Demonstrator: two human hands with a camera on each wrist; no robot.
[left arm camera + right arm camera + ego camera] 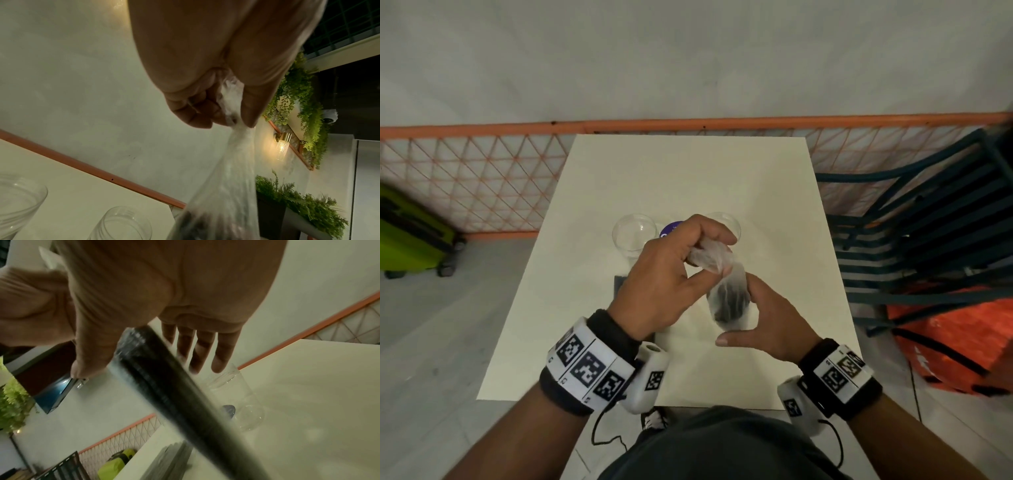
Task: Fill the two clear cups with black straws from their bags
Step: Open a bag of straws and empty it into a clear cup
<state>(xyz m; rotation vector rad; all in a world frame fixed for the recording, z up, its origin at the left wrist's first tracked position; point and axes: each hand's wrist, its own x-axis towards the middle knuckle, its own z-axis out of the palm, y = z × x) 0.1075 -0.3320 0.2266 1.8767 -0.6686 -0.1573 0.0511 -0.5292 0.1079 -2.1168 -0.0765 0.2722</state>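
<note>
A clear bag (727, 301) of black straws (729, 308) is held above the tabletop (688, 178), its bunched neck pinched in the grip of the left hand (667, 284) while the right hand (767, 325) is spread with fingers straight beside the bundle's lower end, steadying it without being clenched around it. The two clear cups, one at left (634, 236) and one at right (726, 224), stand empty just beyond the hands, so the step in hand is judged to be the opening of the first bag; next, the neck must be worked loose and the straws drawn out and stood in a cup. In the head view a second, grey bundle (621, 286) is mostly hidden under the left hand; it is shown plainly on the tabletop only by the right wrist view, where the held straws are blurred. How tightly the plastic is gathered between thumb and curled fingers (197, 112) is revealed only by the left wrist view. A purple-labelled object (669, 230) sits between the cups.
</note>
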